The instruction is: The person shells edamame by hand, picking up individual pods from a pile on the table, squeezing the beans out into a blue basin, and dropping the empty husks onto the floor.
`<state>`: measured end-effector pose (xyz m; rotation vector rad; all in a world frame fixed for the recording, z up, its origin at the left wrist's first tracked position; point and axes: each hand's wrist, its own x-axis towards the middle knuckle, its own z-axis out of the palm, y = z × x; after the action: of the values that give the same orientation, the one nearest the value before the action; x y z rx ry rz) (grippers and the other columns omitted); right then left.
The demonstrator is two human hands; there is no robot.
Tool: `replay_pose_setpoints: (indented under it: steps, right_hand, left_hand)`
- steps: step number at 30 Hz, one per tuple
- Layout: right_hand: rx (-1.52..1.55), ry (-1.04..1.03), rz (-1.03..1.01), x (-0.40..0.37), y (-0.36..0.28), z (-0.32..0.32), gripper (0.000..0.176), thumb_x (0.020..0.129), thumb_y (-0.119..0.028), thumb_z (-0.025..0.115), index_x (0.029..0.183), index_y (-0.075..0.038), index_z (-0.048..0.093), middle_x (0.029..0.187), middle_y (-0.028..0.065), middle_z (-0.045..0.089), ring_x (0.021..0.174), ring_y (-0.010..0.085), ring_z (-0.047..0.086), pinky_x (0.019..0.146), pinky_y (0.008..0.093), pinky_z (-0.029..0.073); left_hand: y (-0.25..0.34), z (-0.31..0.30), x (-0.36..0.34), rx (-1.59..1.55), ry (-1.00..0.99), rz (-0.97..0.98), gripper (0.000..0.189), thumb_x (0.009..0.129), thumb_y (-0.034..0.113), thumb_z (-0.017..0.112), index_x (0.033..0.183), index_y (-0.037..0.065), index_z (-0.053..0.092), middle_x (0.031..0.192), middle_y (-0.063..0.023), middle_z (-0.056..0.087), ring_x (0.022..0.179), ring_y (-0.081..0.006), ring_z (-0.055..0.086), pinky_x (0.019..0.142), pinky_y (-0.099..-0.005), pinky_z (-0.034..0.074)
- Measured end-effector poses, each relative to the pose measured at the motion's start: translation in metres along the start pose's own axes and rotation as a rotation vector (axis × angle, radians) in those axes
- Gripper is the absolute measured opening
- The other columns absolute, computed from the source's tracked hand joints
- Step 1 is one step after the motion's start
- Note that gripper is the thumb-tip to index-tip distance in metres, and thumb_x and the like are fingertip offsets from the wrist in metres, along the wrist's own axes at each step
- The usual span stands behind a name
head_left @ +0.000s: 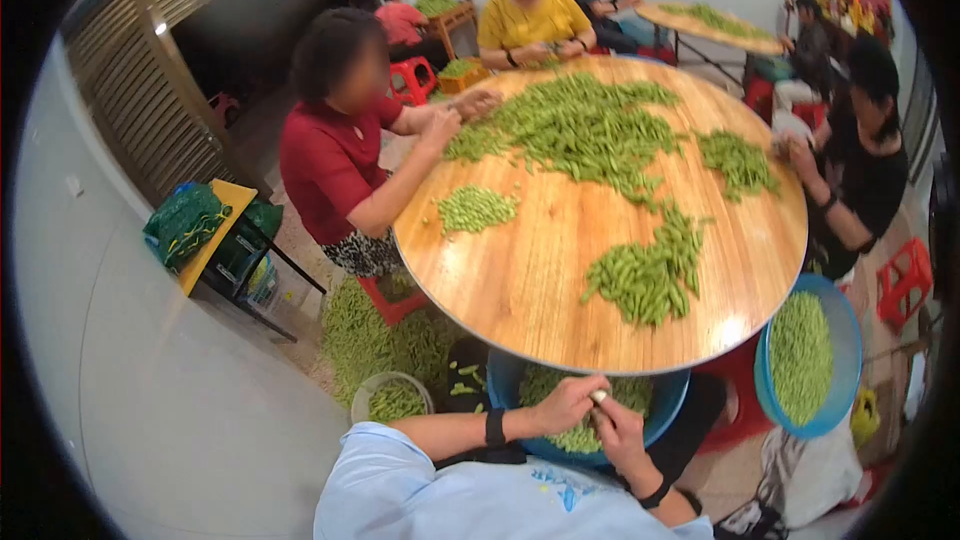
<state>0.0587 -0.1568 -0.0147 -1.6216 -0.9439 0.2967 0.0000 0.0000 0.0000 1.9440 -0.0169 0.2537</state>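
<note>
My left hand and my right hand come together over a blue basin, at the near edge of the round wooden table. The fingers of both are pinched closed. A small pale thing shows between them; I cannot tell what it is. Light green beans lie in the basin below my hands. Closest on the tabletop is a pile of green soybean pods.
On the round table are a large pod heap, a smaller one and shelled beans. People sit around it. A second blue basin stands right; a tub of pods and loose pods are left.
</note>
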Motion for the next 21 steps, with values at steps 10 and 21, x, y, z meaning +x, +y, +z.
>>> replay_pose_setpoints:
  steps: [10, 21]
  right_hand:
    - [0.036, 0.166, 0.058, 0.0, 0.011, -0.011, 0.033, 0.077, -0.004, 0.072, 0.106, 0.0, 0.057, 0.077, 0.0126, 0.063, 0.067, 0.0178, 0.064, 0.06, 0.0299, 0.05]
    - [-0.058, 0.116, 0.153, 0.007, 0.025, -0.019, 0.034, 0.075, -0.006, 0.074, 0.105, 0.001, 0.057, 0.074, 0.0137, 0.063, 0.062, 0.0211, 0.064, 0.055, 0.0313, 0.049]
  left_hand:
    - [0.005, 0.011, 0.016, -0.073, -0.062, -0.098, 0.037, 0.08, -0.007, 0.042, 0.115, -0.002, 0.052, 0.095, -0.0148, 0.06, 0.082, -0.0212, 0.062, 0.072, -0.0308, 0.049]
    - [0.004, 0.01, 0.01, 0.153, -0.073, 0.157, 0.053, 0.072, -0.014, 0.041, 0.124, -0.007, 0.038, 0.107, -0.0308, 0.051, 0.1, -0.0492, 0.053, 0.081, -0.0457, 0.047]
